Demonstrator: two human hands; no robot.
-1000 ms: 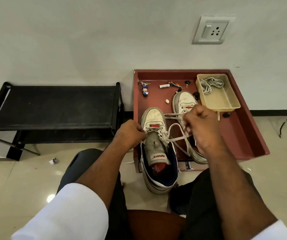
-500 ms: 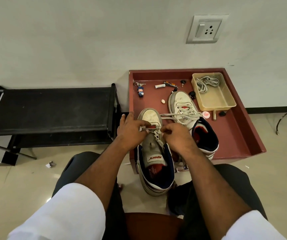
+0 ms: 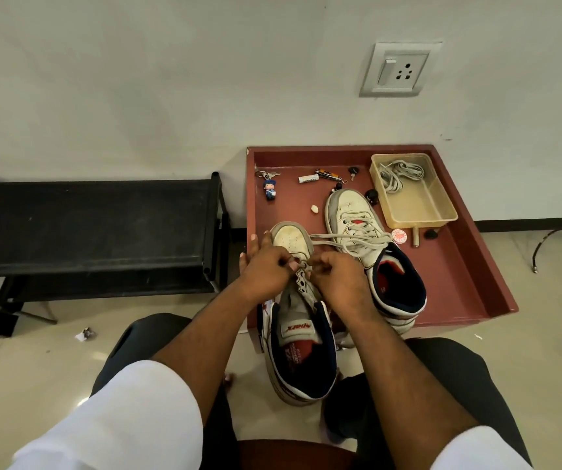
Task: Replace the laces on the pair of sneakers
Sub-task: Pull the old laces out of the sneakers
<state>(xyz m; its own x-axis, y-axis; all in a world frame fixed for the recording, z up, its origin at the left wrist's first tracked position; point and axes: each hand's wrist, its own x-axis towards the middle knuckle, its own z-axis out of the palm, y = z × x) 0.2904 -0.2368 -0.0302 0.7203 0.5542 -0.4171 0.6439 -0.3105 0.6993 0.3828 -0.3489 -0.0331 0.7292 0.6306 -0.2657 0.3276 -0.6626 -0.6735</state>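
At the near sneaker's (image 3: 301, 337) lower eyelets, both hands meet: left hand (image 3: 266, 266) steadies the toe side, thumb and forefinger seemingly pinching at an eyelet, remaining fingers spread; right hand (image 3: 335, 276) curled, pinching the lace (image 3: 350, 237) close by. Only the bottom rows look threaded; the upper eyelets stand bare, tongue exposed. Lace tails trail across the far sneaker (image 3: 361, 228), itself partly laced, in the red tray (image 3: 469, 283). A coiled lace (image 3: 398, 171) waits in the plastic tub (image 3: 418, 215). Judged under halfway.
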